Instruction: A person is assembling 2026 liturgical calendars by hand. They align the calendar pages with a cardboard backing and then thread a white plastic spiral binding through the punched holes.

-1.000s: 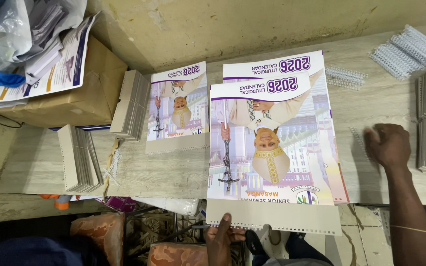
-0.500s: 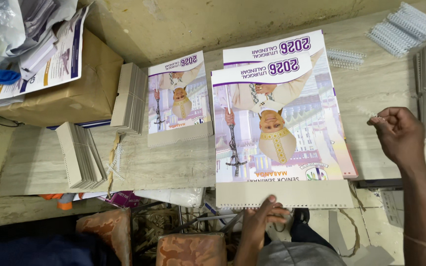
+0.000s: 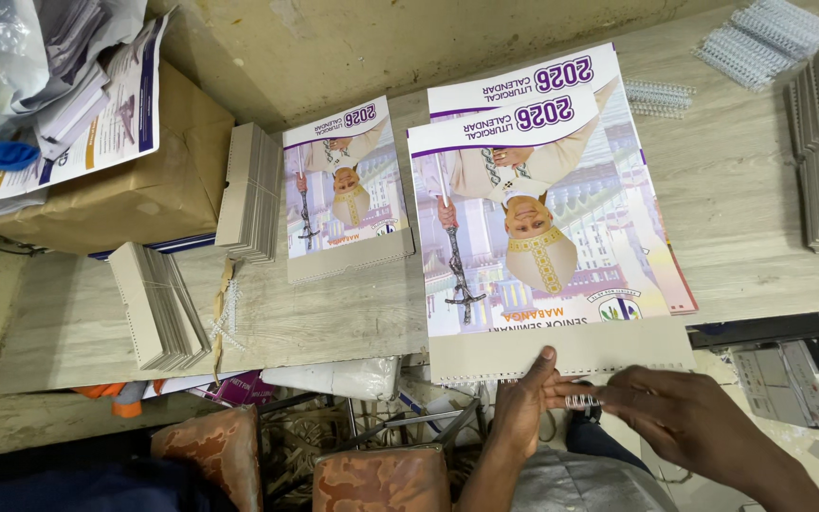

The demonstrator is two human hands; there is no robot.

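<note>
Both forearms bare — no sleeves, rings or watch — grey trousers below.
</note>
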